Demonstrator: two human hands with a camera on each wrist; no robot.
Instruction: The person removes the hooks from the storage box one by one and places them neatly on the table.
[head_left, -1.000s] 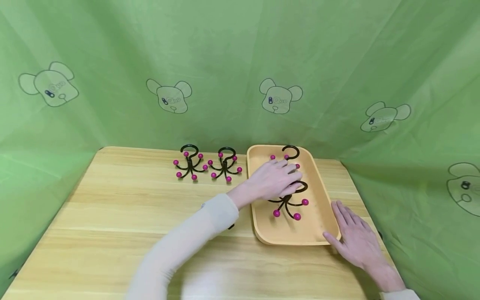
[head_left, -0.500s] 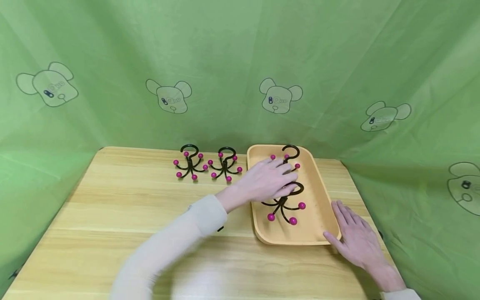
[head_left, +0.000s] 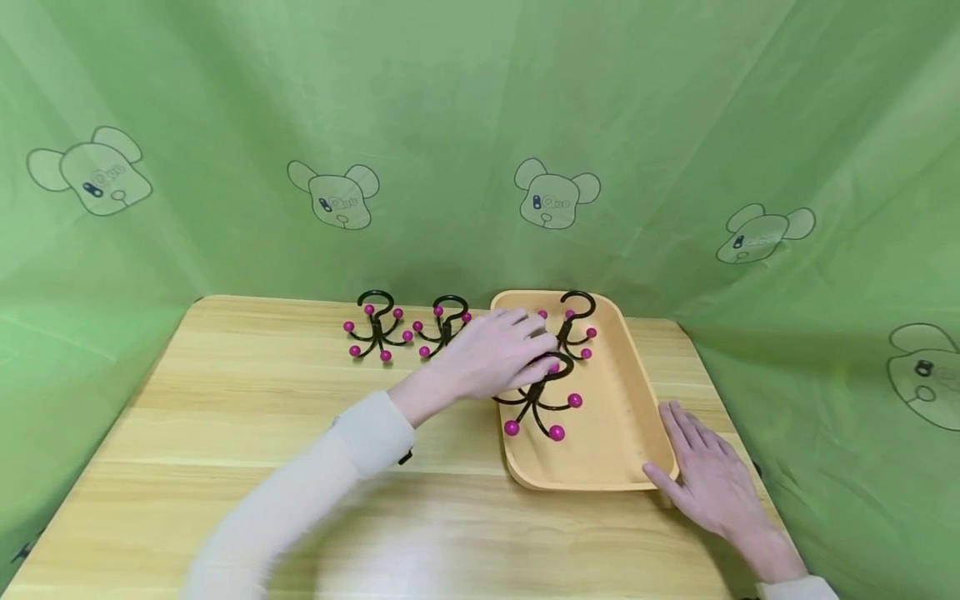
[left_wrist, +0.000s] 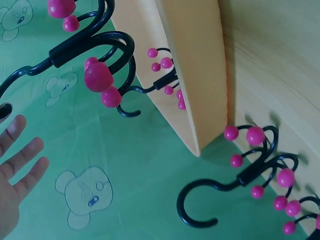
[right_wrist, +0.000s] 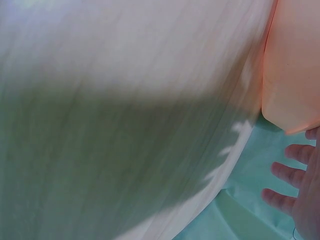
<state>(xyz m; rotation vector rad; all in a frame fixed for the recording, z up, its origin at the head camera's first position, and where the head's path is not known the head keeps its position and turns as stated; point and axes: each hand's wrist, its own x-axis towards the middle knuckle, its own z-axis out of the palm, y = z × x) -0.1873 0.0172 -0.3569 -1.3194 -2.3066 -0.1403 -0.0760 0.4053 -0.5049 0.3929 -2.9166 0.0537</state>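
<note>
My left hand (head_left: 491, 354) pinches the curved top of a black swivel hook hanger (head_left: 536, 393) whose arms end in pink balls. It hangs over the left side of the tan tray (head_left: 592, 454), stem tilted. In the left wrist view, the held hanger (left_wrist: 75, 48) shows at upper left, with several fingers spread beside its hook. A similar hanger (head_left: 564, 335) stands in the tray's far end, partly behind my left fingers. My right hand (head_left: 712, 483) lies with straight fingers along the tray's near right corner, thumb at the rim.
Left of the tray, two more such hangers, one farther left (head_left: 377, 332) and one (head_left: 447, 330) partly covered by my left hand, stand near the back edge of the wooden table (head_left: 247, 417). A green curtain (head_left: 450, 125) with bear-head prints rises behind and on both sides.
My left hand has moved left with the held hanger, from over the tray's middle to its left side, uncovering more of the hanger in the tray. The right hand stays in place.
</note>
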